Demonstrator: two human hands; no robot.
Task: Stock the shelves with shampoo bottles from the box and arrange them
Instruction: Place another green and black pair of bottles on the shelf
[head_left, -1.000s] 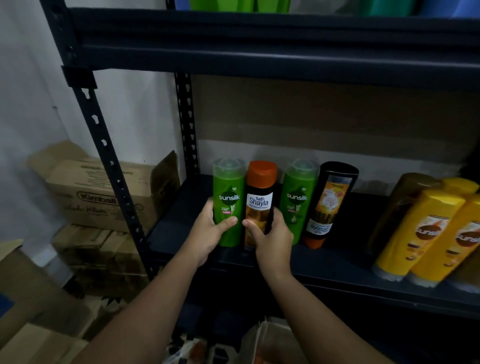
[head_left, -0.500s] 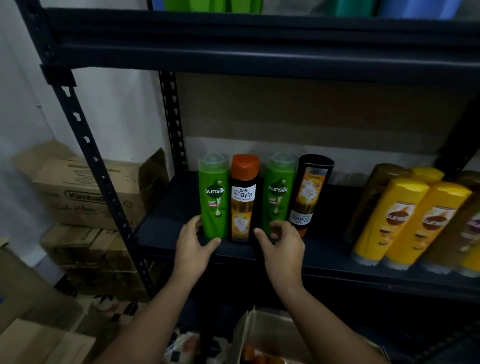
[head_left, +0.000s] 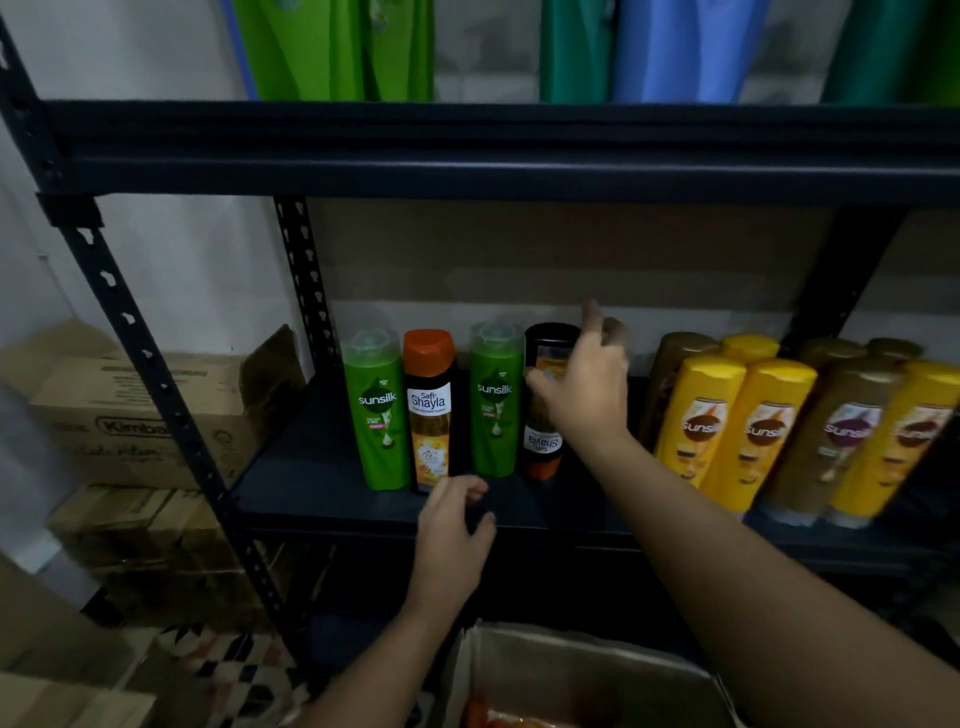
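Two green bottles (head_left: 377, 415) alternate with black, orange-capped bottles (head_left: 430, 410) on a dark shelf (head_left: 322, 483); yellow bottles (head_left: 698, 421) stand rightward; the floor (head_left: 218, 660) is checkered.

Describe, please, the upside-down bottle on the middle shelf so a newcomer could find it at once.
Start at the dark metal shelf and its row of four bottles near the left post. The upside-down Shayla bottle is the rightmost of these, beside a green Sunsilk bottle, with the right hand at it. Only it stands on its orange cap, label inverted.
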